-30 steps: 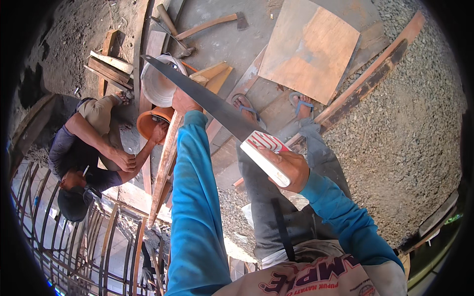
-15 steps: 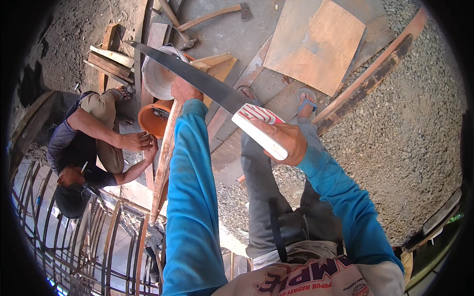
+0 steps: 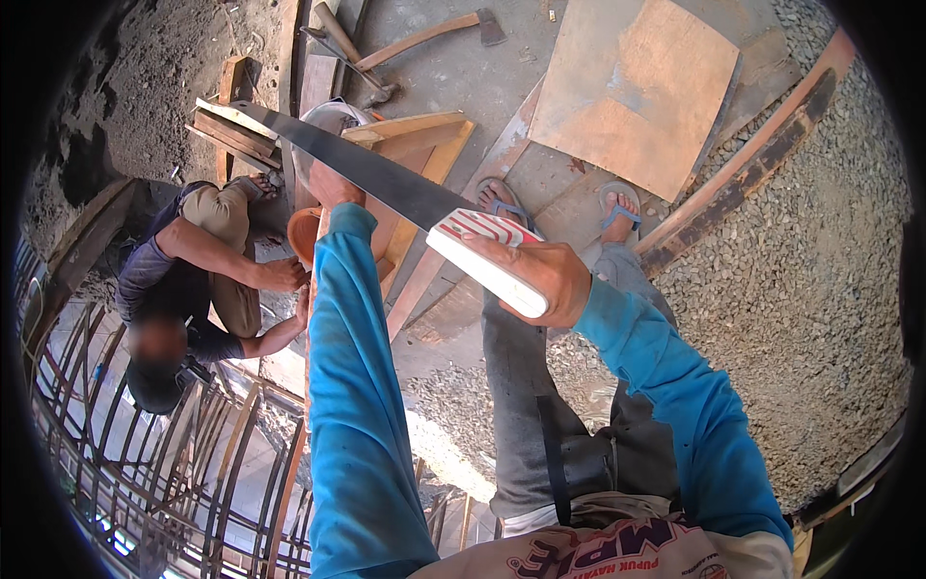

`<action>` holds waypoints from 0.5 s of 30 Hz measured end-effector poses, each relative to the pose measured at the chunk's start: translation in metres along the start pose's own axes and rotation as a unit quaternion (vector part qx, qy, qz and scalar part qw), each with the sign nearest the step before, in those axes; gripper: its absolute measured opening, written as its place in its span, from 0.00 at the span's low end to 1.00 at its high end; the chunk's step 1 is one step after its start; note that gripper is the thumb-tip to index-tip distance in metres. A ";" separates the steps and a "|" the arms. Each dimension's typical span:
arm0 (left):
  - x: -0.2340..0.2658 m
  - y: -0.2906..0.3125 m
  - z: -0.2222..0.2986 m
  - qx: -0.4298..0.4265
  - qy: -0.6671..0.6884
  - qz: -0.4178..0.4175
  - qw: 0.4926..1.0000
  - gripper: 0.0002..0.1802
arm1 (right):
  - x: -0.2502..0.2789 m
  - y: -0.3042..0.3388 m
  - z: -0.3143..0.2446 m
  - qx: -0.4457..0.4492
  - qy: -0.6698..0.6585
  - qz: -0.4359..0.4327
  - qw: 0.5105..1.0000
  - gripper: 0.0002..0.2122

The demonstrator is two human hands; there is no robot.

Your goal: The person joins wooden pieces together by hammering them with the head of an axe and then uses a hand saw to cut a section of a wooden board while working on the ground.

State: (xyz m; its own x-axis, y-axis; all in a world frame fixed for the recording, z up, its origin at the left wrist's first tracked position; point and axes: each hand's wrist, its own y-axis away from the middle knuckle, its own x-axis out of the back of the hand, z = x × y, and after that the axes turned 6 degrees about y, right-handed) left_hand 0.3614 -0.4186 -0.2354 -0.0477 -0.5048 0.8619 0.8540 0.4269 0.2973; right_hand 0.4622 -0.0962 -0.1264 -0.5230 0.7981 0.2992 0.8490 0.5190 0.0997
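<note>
My right hand (image 3: 546, 275) is closed round the white handle of a handsaw (image 3: 386, 179), which has red stripes near the blade. The dark blade points to the upper left and passes over my left hand (image 3: 336, 183). That hand looks closed at the upper end of a narrow wooden plank (image 3: 308, 372); its fingertips are hidden, and my sleeve covers most of the plank. Beside the left hand are a whitish bucket (image 3: 336, 118) and an orange bucket (image 3: 305, 232), both partly covered.
A co-worker (image 3: 193, 280) crouches at the left, hands by the plank. An axe (image 3: 424, 39) and a hammer (image 3: 378, 95) lie at the far side. Plywood (image 3: 637, 96) lies ahead, gravel (image 3: 772, 338) at the right, and a lattice of bars (image 3: 183, 473) at the lower left.
My left hand has shifted slightly left, and the sleeve now hides more of the plank. The saw has moved a little left and down in the view, still in my right hand.
</note>
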 end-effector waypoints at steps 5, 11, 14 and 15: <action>0.005 0.006 0.012 -0.073 -0.095 0.013 0.993 0.13 | 0.037 0.056 -0.002 0.027 0.011 0.026 0.999 0.34; -0.021 -0.017 -0.051 -0.063 0.119 0.079 0.988 0.18 | -0.022 -0.059 0.019 0.047 0.005 0.001 0.999 0.42; -0.002 -0.014 -0.024 0.039 0.144 -0.004 0.989 0.19 | -0.004 -0.027 0.021 0.054 -0.056 0.026 0.997 0.39; 0.001 -0.019 -0.029 0.020 0.063 0.000 0.998 0.18 | 0.000 0.003 0.023 0.059 -0.017 0.057 0.996 0.35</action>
State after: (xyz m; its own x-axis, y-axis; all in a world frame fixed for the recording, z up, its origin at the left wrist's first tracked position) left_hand 0.3599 -0.4492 -0.2524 0.0202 -0.5945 0.8038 0.8325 0.4552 0.3158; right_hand 0.4629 -0.0874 -0.1480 -0.4269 0.8634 0.2688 0.8897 0.4542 -0.0460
